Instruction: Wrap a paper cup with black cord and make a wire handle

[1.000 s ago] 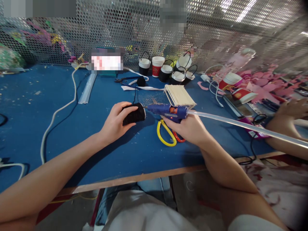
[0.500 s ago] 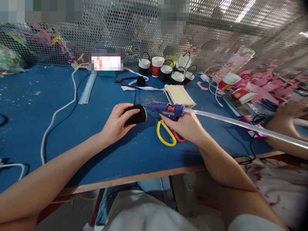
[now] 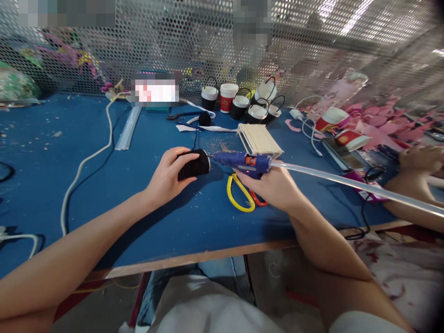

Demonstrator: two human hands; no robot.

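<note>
My left hand (image 3: 169, 175) is closed around a cup wrapped in black yarn (image 3: 194, 165), tipped on its side with its pale rim facing right. A strand runs from it up to a small black yarn ball (image 3: 204, 119). In my right hand (image 3: 277, 185) is a blue glue gun (image 3: 239, 160), its nozzle at the cup's rim; I cannot tell whether they touch. A long clear glue stick (image 3: 333, 177) sticks out of the gun's back. Below the gun lie scissors with yellow and red handles (image 3: 240, 194), their blades hidden.
Several cups with black handles (image 3: 239, 107) stand at the back beside a red paper cup (image 3: 227, 102). A bundle of pale sticks (image 3: 262, 138) lies behind the gun. Glue sticks (image 3: 129, 127) and a white cable (image 3: 83, 162) are at left. Another person's arm (image 3: 412, 185) rests at right.
The glue gun has shifted slightly right, along with my right hand. The wrapped cup has turned a little in my left hand, which keeps its hold.
</note>
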